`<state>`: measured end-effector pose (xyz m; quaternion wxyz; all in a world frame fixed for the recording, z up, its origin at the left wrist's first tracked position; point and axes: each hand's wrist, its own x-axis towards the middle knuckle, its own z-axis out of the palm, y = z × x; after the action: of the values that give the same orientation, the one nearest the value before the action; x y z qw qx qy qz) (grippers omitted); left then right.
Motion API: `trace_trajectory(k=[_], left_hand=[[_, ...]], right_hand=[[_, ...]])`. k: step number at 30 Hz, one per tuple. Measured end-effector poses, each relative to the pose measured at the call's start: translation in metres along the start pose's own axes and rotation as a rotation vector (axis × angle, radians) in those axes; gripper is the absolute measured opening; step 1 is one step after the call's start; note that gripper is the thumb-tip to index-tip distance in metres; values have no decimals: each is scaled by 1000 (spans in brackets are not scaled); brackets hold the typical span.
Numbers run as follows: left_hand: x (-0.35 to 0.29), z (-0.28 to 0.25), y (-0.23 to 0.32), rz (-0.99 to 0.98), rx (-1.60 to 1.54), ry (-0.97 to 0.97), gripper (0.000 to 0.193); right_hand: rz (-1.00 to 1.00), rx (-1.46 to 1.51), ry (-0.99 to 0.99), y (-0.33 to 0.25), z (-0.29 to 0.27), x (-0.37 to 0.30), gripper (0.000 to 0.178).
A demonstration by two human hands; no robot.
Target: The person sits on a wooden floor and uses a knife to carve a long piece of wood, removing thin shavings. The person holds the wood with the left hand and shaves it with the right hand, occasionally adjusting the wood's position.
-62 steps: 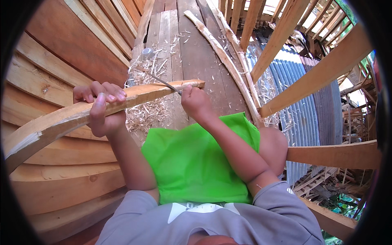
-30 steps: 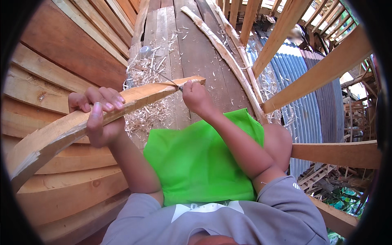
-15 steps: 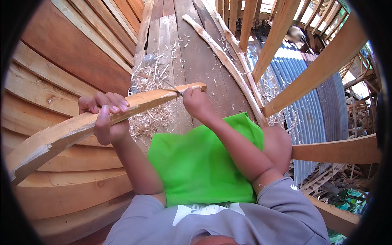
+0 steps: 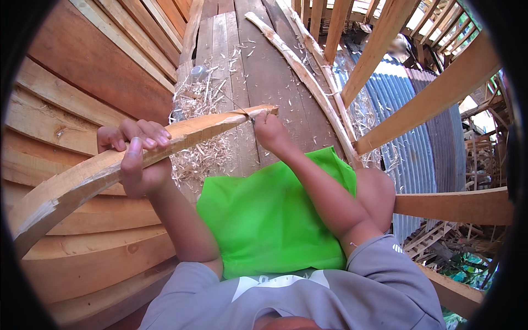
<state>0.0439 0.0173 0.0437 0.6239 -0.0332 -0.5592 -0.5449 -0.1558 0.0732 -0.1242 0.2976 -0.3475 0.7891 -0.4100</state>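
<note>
A long, curved piece of pale wood runs from the lower left up to its narrow end near the middle. My left hand is wrapped around it, thumb on the near side and fingers over the far side. Close to the narrow end, my right hand is closed in a fist on a knife. Its thin dark blade points up and left across the wood, and the fist hides the handle. The wood's near side shows rough, freshly cut facets.
Wood shavings are heaped on the plank floor beyond the wood, beside a clear cup. Curved planks form a wall at left. Two peeled poles lie ahead. Upright beams and corrugated metal sheets stand right. Green cloth covers my lap.
My right hand has moved slightly right and up along the wood with the knife, closer to the narrow end. My left hand and the wood have shifted a little left.
</note>
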Motion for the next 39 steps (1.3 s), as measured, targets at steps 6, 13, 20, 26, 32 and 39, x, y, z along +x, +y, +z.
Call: trace_trajectory(k=[6,13,20,26,32,39], left_hand=[[0,-6,4,-17,41,2,14],[0,-7,-1,-16,24,19,15],[4,5,-3,5,19,28,15],[3,-9,5,5,61,11,14],[7,5,-2,-4,39,-45,15],[-1,-19,6,21,29,-6,22]], right_hand=[[16,-74,-7,-11,-2,-8,56],[-49,-103,-2,-21,-8,-17,58],[10,-41,-2,5,-5,3,60],[-99,-75,-56,-29,-1,-22,62],[58,17,138,57,8,33,62],[-82,-95,-215,-65,-2,-34,58]])
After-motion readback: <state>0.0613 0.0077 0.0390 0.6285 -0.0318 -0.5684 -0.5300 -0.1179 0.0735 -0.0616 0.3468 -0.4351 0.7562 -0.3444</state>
